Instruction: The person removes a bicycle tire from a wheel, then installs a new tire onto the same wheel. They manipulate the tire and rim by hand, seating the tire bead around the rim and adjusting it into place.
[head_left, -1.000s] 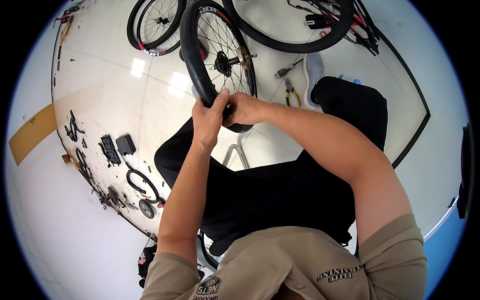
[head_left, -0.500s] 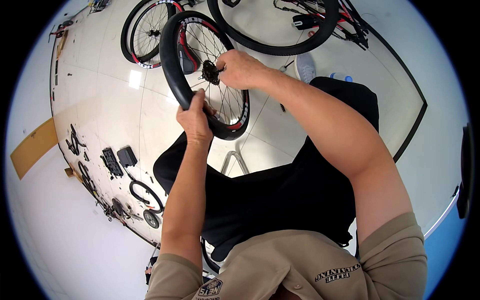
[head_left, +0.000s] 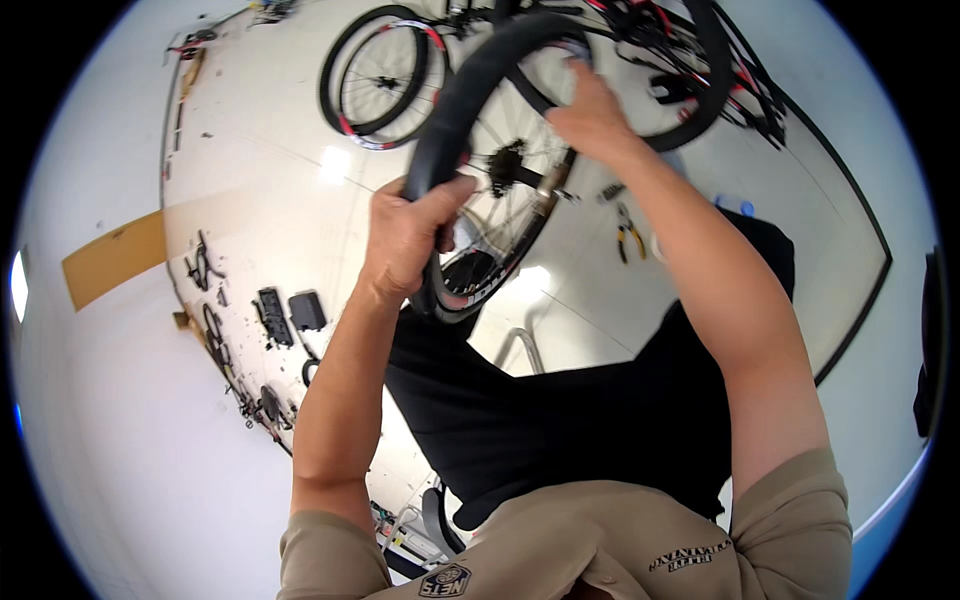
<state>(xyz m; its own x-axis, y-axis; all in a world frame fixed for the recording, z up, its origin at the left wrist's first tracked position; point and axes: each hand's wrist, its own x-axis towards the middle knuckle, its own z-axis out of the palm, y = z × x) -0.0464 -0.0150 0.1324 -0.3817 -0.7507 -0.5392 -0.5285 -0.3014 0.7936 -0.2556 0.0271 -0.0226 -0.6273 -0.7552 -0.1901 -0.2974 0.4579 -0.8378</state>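
Observation:
A bicycle wheel [head_left: 455, 112] with a black tire and a red-and-white rim is held up in front of me, tilted and partly blurred. Its dark cassette [head_left: 506, 166] shows at the hub. My left hand [head_left: 415, 228] is closed round the tire on the near left side, thumb over the edge. At the far right of the wheel my right hand [head_left: 592, 115] grips the rim, its fingertips smeared by motion. Yellow-handled pliers [head_left: 629, 234] lie on the floor to the right of the wheel.
Another wheel [head_left: 385, 82] lies on the floor beyond, at the left. A black and red bicycle frame [head_left: 745, 90] is at the far right. Boxes [head_left: 307, 311] and loose bike parts line the left wall. A bent metal tube [head_left: 520, 347] stands between my legs.
My right hand has left the hub and moved to the far rim. The wheel has turned and tilted in my hands. My view has shifted, and the pliers now show.

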